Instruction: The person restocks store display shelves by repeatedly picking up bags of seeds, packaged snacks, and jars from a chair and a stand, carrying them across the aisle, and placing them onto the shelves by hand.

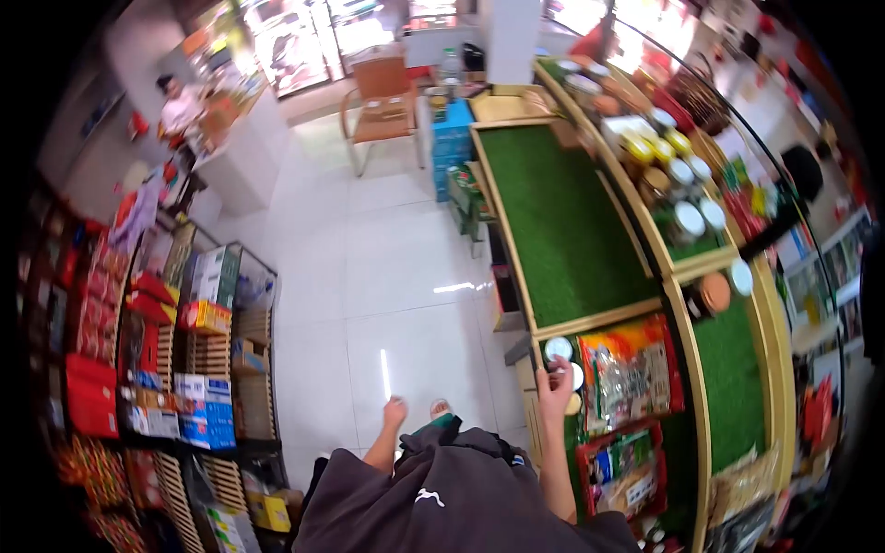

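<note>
My right hand [554,389] reaches over the edge of the shelf on my right, its thumb and fingers apart. Its fingertips are at the near side of a white-lidded jar [558,348]; whether they touch it is too small to tell. Just right of the fingers stands a second white-lidded jar [577,376]. A jar with a yellowish lid [573,404] is beside the wrist. Orange-and-clear packets [631,373] lie to the right of these jars. My left hand [395,411] hangs over the floor in front of me, fingers curled in, with nothing visible in it.
Green turf [572,221] lines the wooden display unit. Several lidded jars [687,219] stand on its upper tier. A red basket [619,470] holds packets. Boxed goods [205,405] fill the left rack. Ahead are a brown chair [381,97], blue boxes [452,143] and a seated person [181,109].
</note>
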Demonstrator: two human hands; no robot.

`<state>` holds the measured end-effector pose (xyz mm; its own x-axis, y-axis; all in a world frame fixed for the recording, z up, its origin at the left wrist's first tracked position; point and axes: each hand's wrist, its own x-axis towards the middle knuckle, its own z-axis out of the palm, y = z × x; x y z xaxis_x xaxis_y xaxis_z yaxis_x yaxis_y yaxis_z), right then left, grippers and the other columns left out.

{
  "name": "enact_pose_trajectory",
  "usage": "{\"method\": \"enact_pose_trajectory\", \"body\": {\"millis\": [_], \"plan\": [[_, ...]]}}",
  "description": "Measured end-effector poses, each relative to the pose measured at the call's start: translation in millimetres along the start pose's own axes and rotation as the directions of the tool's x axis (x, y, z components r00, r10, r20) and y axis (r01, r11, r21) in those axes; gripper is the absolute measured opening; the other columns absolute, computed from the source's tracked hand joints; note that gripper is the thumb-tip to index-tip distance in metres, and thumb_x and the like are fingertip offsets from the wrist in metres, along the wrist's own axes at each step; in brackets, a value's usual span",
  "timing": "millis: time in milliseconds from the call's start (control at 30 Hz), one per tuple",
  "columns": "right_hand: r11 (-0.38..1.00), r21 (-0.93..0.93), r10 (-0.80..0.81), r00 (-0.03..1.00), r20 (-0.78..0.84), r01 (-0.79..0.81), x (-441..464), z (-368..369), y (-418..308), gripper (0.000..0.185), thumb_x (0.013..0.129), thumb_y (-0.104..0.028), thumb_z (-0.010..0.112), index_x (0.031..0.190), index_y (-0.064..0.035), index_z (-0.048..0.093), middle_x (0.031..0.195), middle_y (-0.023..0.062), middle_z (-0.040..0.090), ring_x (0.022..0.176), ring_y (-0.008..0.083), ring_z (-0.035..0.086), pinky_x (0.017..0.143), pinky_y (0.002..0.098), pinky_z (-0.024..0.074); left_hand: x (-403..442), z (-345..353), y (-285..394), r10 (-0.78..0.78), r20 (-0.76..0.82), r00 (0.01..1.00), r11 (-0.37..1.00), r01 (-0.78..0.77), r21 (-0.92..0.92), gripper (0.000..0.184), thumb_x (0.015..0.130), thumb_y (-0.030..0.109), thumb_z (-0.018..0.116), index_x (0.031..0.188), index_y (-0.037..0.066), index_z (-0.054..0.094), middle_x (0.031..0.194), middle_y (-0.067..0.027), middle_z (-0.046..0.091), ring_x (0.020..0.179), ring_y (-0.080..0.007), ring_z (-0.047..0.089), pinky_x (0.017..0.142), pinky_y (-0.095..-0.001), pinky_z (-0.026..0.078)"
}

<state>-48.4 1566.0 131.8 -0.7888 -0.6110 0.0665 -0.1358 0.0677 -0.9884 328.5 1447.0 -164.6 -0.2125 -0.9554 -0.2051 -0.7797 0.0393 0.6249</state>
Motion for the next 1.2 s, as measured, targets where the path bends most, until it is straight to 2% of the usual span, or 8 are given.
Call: {"method": "enact_pose_trajectory", "body": {"millis": [100,133,200,467,600,800,1000,1200], "plan": [[0.998,-0.061,0.041,0.976,0.212,-0.029,18.6,74.7,25.9,0.031,0.079,-0.006,0.069,0.109,-0.0054,0.059,0.096,0.0042,0.055,0.073,0.0114,0.054,0.063,0.0234,0.0454,-38.5,-68.6,-51.0,-0.510,-0.049,0.859,0.859,0.511,0.014,0.032,0.083,0.029,0.053,0.082,-0.001,0.064,0.091,-0.0246,0.066,0.089,-0.0391,0.064,0.077,-0.0478,0.050],[0.996,-0.094,0.014,0.966,0.259,0.010,25.5,95.4,60.9,0.030,0.079,-0.007,0.070,0.108,-0.0053,0.060,0.095,0.0044,0.056,0.072,0.0128,0.055,0.063,0.0239,0.0464,-38.5,-101.7,-39.0,-0.846,0.224,0.483,0.445,0.872,-0.203,0.031,0.084,0.028,0.052,0.087,-0.001,0.063,0.087,-0.0201,0.067,0.080,-0.0307,0.065,0.068,-0.0474,0.052],[0.995,-0.098,0.015,0.943,0.333,0.019,43.0,126.8,100.8,0.029,0.082,-0.013,0.067,0.109,-0.0073,0.059,0.092,0.0021,0.058,0.067,0.0090,0.057,0.053,0.0229,0.0459,-39.0,-133.1,-49.1,-0.854,0.281,0.437,0.345,0.881,-0.323,0.032,0.084,0.027,0.052,0.100,0.000,0.059,0.086,-0.0153,0.066,0.072,-0.0236,0.062,0.059,-0.0436,0.051],[0.729,-0.674,0.303,0.825,0.478,0.122,91.7,124.7,241.8,0.031,0.080,-0.021,0.062,0.104,-0.0015,0.060,0.082,0.0107,0.064,0.070,0.0324,0.066,0.056,0.0423,0.0521,26.8,-148.8,-37.1,-0.725,0.343,0.598,0.306,0.725,-0.617,0.036,0.086,0.029,0.051,0.116,0.010,0.051,0.097,-0.0096,0.064,0.074,-0.0186,0.059,0.059,-0.0353,0.048],[0.492,-0.715,0.837,0.495,0.233,-0.496,110.1,121.2,313.2,0.030,0.082,-0.021,0.060,0.101,0.0014,0.057,0.079,0.0154,0.060,0.060,0.0272,0.060,0.050,0.0431,0.0492,111.4,-141.9,2.4,-0.646,0.360,0.673,0.348,0.680,-0.646,0.035,0.085,0.031,0.054,0.113,0.010,0.054,0.093,-0.0051,0.063,0.070,-0.0145,0.054,0.059,-0.0343,0.048],[0.279,-0.847,0.931,0.342,0.124,-0.453,176.1,257.8,212.1,0.034,0.081,-0.027,0.063,0.096,0.0037,0.059,0.086,0.0171,0.062,0.057,0.0261,0.059,0.050,0.0423,0.0493,269.1,-123.9,-37.3,-0.540,0.216,0.814,0.777,0.580,-0.243,0.039,0.086,0.035,0.054,0.110,0.006,0.065,0.106,-0.0187,0.066,0.102,-0.0304,0.062,0.088,-0.0361,0.048],[0.814,-0.567,0.464,0.728,0.505,-0.126,292.8,456.5,293.0,0.025,0.082,-0.024,0.062,0.088,0.0003,0.064,0.070,0.0099,0.063,0.061,0.0199,0.060,0.050,0.0348,0.0472,398.5,-214.3,-4.6,-0.556,0.081,0.827,0.749,0.541,-0.383,0.042,0.084,0.032,0.056,0.117,0.007,0.059,0.106,-0.0211,0.065,0.105,-0.0332,0.060,0.091,-0.0381,0.046],[0.823,-0.249,0.557,0.641,0.528,-0.510,387.5,590.2,120.3,0.037,0.086,-0.031,0.060,0.115,-0.0080,0.054,0.093,0.0080,0.064,0.071,0.0181,0.063,0.057,0.0311,0.0508,492.1,-222.1,-26.7,-0.535,0.013,0.845,0.824,0.525,-0.214,0.050,0.083,0.026,0.062,0.125,0.003,0.049,0.104,-0.0138,0.064,0.076,-0.0203,0.060,0.063,-0.0338,0.051]]}}
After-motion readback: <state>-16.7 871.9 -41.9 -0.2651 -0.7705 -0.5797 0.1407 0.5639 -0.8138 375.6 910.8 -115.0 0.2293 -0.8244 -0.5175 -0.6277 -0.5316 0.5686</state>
